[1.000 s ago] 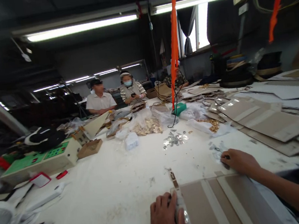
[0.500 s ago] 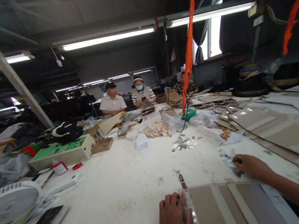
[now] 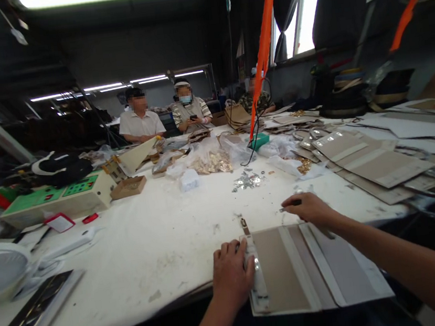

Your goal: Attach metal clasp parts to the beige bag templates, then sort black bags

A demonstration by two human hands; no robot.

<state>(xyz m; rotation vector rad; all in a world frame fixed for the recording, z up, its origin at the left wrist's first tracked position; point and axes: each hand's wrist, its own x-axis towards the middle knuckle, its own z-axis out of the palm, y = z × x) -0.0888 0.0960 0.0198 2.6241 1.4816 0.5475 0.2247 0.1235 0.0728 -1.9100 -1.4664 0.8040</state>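
Observation:
A beige bag panel (image 3: 281,277) with pale strips lies at the table's front edge, its lower part overhanging. A brown tab with a metal fitting (image 3: 244,227) sticks up at its top left corner. My left hand (image 3: 233,272) grips the panel's left border, fingers over it and thumb beside a shiny metal piece (image 3: 256,261). Above the panel's upper edge, my right hand (image 3: 314,209) is closed on a small, slim dark object (image 3: 292,203) with a metallic tip; its exact kind is unclear. Silvery small metal parts (image 3: 248,180) lie scattered beyond.
Stacked beige panels (image 3: 371,157) occupy the right side. Plastic bags of gold-coloured parts (image 3: 213,161) lie farther back. On the left stand a green-topped machine (image 3: 58,195), a white fan (image 3: 2,268) and a dark panel (image 3: 28,316). Orange strips (image 3: 262,46) hang down. Several people sit opposite.
My right hand has moved left from the small metal parts toward the panel, now with the dark object between its fingers. My left hand stays on the panel's border. The view has tilted down.

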